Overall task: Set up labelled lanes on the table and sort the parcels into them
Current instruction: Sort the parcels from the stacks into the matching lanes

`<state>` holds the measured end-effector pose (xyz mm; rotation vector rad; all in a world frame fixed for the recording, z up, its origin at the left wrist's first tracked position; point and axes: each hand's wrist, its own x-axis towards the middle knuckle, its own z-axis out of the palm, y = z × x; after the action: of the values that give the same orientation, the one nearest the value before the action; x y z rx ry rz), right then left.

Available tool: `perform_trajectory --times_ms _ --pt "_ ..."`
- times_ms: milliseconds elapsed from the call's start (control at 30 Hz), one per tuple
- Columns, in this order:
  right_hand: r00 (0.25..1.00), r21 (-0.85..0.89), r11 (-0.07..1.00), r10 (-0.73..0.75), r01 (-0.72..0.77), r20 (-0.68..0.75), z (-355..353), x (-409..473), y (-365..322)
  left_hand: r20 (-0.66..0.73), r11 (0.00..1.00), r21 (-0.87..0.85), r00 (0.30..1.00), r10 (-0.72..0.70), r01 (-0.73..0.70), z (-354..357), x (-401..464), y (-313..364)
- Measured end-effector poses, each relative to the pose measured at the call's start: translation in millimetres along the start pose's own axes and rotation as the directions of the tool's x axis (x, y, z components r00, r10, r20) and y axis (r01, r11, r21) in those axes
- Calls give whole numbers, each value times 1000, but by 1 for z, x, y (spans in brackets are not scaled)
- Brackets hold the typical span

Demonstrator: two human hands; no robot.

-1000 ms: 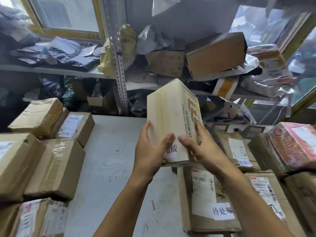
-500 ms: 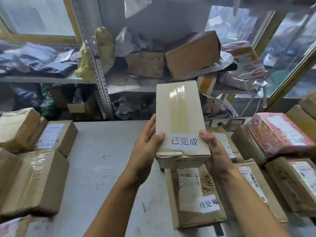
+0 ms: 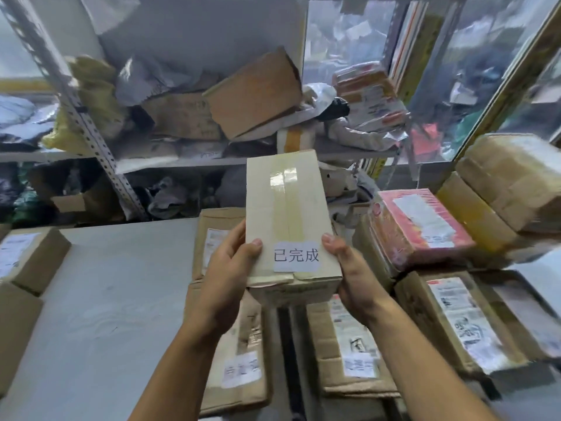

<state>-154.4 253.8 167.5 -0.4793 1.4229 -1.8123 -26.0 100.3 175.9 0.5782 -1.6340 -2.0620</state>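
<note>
1. We've got the taped box [image 3: 288, 220] tagged 已完成 [image 3: 296, 255] held up over the table [image 3: 106, 299]; left hand [image 3: 226, 287] and right hand [image 3: 353, 278] clamp its near end.
2. Looks like the sorting step; next it probably needs setting down in its matching lane.

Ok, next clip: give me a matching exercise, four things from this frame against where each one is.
Things:
1. pale box
2. pink parcel
3. left hand
4. torn brown box

Places:
A. on the shelf behind the table
B. on the stack at the right
C. held up in both hands
D. gripping the box's left edge

Pairs: 1-C, 2-B, 3-D, 4-A
</note>
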Motion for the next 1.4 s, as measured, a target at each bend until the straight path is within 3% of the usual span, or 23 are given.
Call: perform_trajectory --times_ms 300,633,733,900,1100,1400 --pt "998 25 1000 6 -5 -55 -102 -22 -40 61 1000 0 998 -13 13 107 16 -23" --pt "996 28 999 -40 43 -84 -189 -23 -110 198 998 22 979 50 -56 210 45 2" --pt "996 43 998 -44 48 -81 -219 -8 -139 170 999 31 985 32 -38 247 67 5" --pt "979 -161 986 15 -49 -204 -263 18 -170 109 995 102 994 7 -18 292 106 -12" --pt "945 -324 924 102 -206 -310 -297 38 -153 116 983 172 990 -84 63 305 112 -40" --pt "958 -437 883 47 -172 -283 -303 42 -150 21 978 183 994 -108 102 312 121 -43"
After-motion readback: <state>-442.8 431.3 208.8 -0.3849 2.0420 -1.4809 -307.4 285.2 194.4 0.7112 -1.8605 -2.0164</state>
